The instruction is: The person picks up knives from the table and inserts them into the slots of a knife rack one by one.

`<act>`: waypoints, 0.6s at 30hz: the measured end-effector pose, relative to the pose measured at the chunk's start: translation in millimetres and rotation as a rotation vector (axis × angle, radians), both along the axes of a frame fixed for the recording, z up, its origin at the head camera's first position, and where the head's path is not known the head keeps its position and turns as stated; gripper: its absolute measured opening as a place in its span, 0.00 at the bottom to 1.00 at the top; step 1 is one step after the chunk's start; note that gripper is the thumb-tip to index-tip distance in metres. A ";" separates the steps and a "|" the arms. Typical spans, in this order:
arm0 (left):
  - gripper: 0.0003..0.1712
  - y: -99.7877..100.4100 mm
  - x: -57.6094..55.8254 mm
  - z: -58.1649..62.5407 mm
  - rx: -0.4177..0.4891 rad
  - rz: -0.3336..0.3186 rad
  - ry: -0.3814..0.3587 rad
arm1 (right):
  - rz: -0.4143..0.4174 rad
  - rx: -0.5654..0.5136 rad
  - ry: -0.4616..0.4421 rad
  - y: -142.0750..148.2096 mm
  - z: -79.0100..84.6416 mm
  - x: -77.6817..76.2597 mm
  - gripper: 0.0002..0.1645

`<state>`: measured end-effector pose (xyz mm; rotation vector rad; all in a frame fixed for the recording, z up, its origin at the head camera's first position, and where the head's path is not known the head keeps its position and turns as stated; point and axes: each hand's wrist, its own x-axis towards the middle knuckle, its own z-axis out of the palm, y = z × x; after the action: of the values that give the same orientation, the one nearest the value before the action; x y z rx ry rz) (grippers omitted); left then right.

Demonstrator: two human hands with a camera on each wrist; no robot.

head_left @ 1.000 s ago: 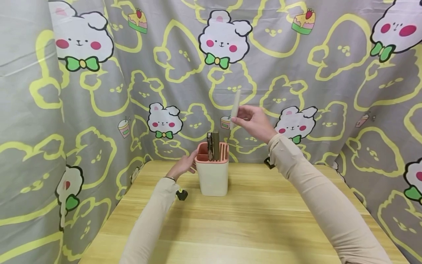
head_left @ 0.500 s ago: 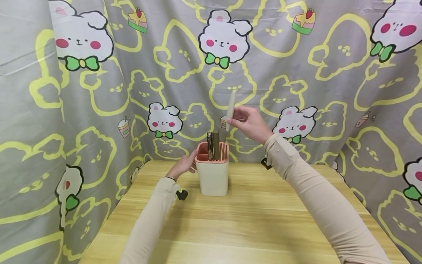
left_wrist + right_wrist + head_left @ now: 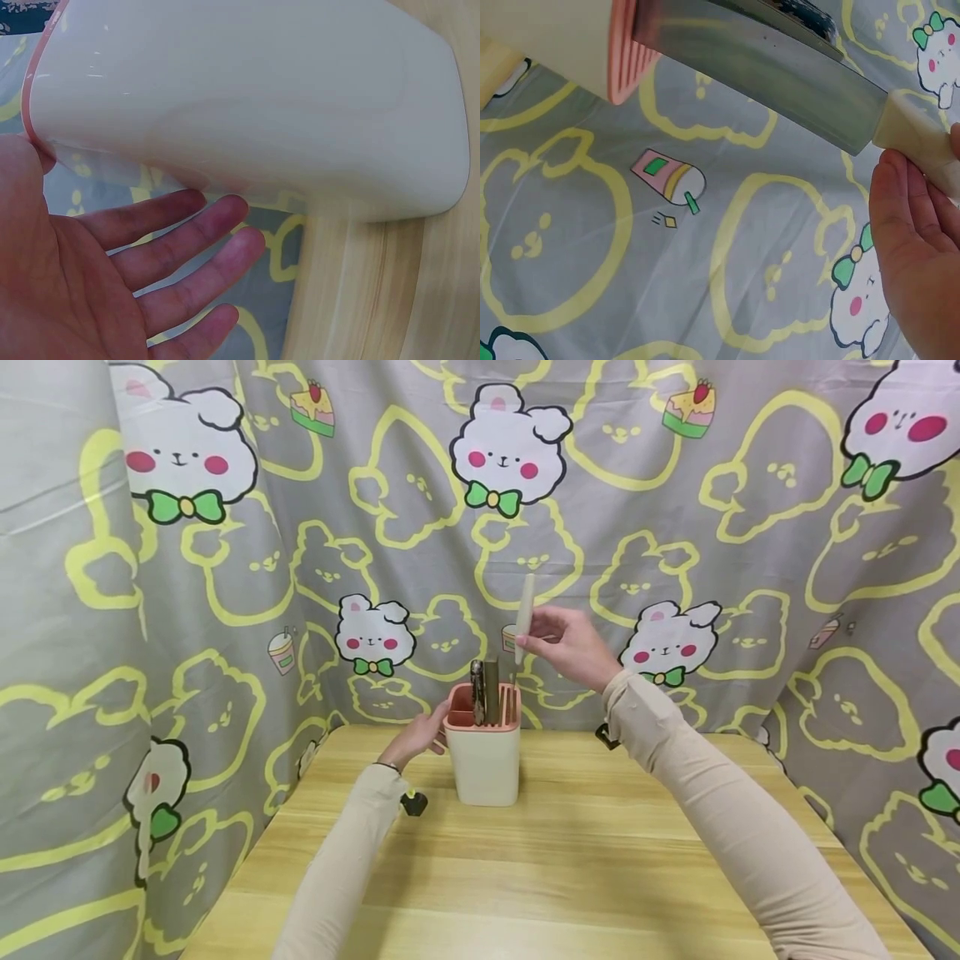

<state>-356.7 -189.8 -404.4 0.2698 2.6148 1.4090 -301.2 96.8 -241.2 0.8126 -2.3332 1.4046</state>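
Observation:
A cream knife holder [image 3: 486, 770] with a pink slotted top stands upright on the table. My right hand [image 3: 573, 647] pinches the pale handle of a kitchen knife [image 3: 525, 614] above the right-hand slots. In the right wrist view the wide blade [image 3: 765, 79] runs into the slotted top, its tip hidden inside; part of the blade shows outside. My left hand [image 3: 412, 737] is at the holder's left side, thumb at the rim, fingers [image 3: 180, 247] loosely extended along the wall. A dark patterned handle [image 3: 477, 692] and a brown flat handle [image 3: 492, 690] stick up from the holder.
The wooden table [image 3: 570, 868] reaches back to a grey curtain [image 3: 420, 552] printed with cartoon bears, which also hangs along both sides. A small black device [image 3: 413, 802] shows beneath the left wrist, another black piece [image 3: 606, 736] under the right.
My right hand has brought the knife left and slightly down, and its blade has come into a right-hand slot. My left hand and the holder have stayed in place.

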 end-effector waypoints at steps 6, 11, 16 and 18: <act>0.45 0.4 1.4 0.5 0.007 -0.002 -0.003 | 0.033 0.022 -0.028 -5.5 -13.8 -3.9 0.18; 0.44 0.3 1.8 -0.7 0.008 -0.006 -0.005 | 0.028 0.057 -0.063 -10.4 -27.9 -6.8 0.16; 0.43 -0.5 2.5 -0.1 0.013 0.002 -0.008 | 0.023 0.098 -0.087 -15.3 -41.7 -11.1 0.17; 0.44 -0.3 2.4 0.2 0.014 0.008 -0.013 | 0.022 0.107 -0.093 -16.4 -48.2 -13.9 0.17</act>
<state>-354.3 -190.1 -404.1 0.2516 2.5997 1.4275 -315.1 80.4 -289.3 0.8207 -2.4962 1.3638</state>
